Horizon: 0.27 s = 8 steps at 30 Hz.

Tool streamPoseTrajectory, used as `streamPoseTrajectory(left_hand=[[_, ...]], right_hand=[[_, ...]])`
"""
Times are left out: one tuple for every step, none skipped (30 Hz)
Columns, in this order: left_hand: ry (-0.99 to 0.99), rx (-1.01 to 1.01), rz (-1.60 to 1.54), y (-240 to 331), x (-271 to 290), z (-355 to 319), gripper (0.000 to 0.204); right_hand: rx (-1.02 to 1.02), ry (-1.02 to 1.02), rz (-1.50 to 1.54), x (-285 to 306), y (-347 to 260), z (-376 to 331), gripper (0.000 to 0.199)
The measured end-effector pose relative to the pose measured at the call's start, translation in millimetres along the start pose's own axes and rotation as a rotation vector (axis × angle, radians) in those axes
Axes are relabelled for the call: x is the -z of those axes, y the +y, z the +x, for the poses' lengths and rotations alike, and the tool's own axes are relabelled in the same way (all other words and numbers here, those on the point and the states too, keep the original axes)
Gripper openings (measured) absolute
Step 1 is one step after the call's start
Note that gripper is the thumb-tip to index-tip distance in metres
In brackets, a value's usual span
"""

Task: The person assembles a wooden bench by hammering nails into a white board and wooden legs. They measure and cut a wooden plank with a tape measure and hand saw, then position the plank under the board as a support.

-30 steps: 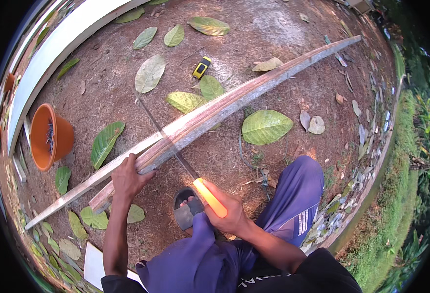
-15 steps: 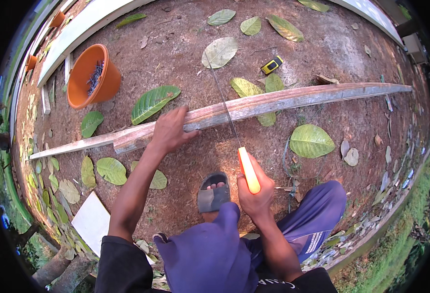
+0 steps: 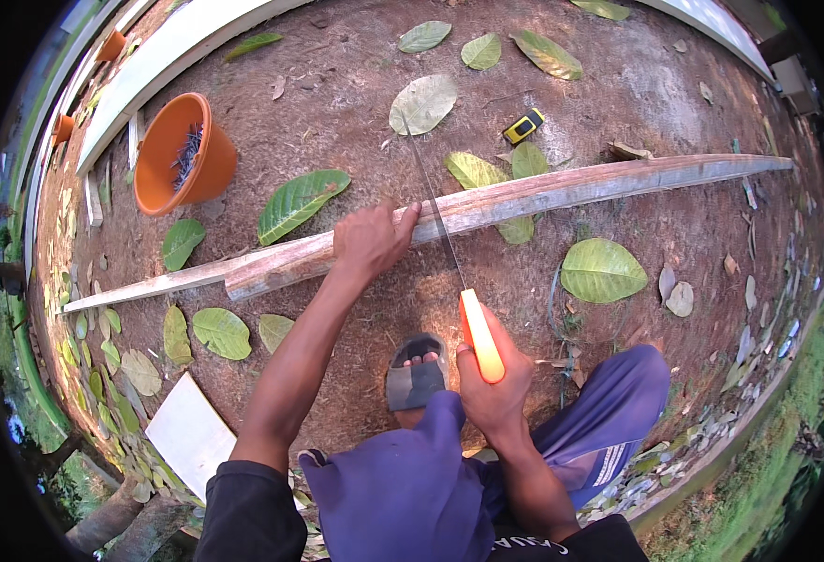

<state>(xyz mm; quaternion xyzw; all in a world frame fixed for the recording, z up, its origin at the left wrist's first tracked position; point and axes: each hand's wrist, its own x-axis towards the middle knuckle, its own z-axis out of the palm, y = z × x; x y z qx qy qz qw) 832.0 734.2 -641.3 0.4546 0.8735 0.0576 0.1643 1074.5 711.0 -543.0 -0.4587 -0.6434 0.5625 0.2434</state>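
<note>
A long wooden plank (image 3: pixel 571 195) lies across the ground before me, over a thinner wooden strip (image 3: pixel 150 288) that sticks out at its left end. My left hand (image 3: pixel 372 242) grips the plank from above, its fingers over the far edge. Its thumb points right, beside the blade of a handsaw (image 3: pixel 483 339). The saw's orange and pale yellow handle is wrapped in my right hand (image 3: pixel 501 386). The thin blade slants away from me across the plank, its tip over a pale leaf (image 3: pixel 423 103). Whether the teeth have cut into the wood cannot be made out.
An orange bucket (image 3: pixel 215 164) with nails inside stands at the far left. A yellow and black tape measure (image 3: pixel 523 125) lies beyond the plank. Large leaves (image 3: pixel 604 271) litter the soil. A white board (image 3: pixel 190 436) lies near my left arm; my sandalled foot (image 3: pixel 416 379) is below the plank.
My left hand has slid right along the plank, and its thumb is now by the saw blade. The saw and my right hand have shifted only slightly toward me.
</note>
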Motion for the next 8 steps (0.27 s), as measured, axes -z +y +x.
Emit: streamPoseTrajectory(left_hand=[[-0.028,0.039,-0.014,2.4,2.0,2.5,0.067],[-0.057,0.078,-0.027,4.0,2.4,3.9,0.067],[-0.032,0.081,-0.034,3.9,0.4,3.3,0.066],[-0.007,0.087,-0.041,2.0,-2.2,2.5,0.065],[0.019,0.094,-0.048,0.4,-3.8,2.2,0.065],[-0.007,0.108,-0.05,-0.9,-4.3,2.8,0.065],[-0.037,0.118,-0.054,0.7,-3.4,4.5,0.066],[-0.067,0.129,-0.058,2.7,-1.0,6.6,0.066]], right_hand=[[0.001,0.003,-0.011,1.1,2.2,-4.7,0.051],[0.003,0.007,-0.023,2.8,5.5,-10.4,0.051],[0.004,0.01,-0.034,5.0,7.8,-16.4,0.051],[0.035,-0.002,-0.06,8.6,6.9,-21.8,0.05],[0.066,-0.015,-0.085,13.6,4.0,-27.7,0.05],[0.097,-0.029,-0.111,18.2,3.1,-33.7,0.05],[0.115,-0.036,-0.101,22.9,5.7,-40.3,0.051],[0.133,-0.043,-0.09,27.3,9.8,-47.5,0.054]])
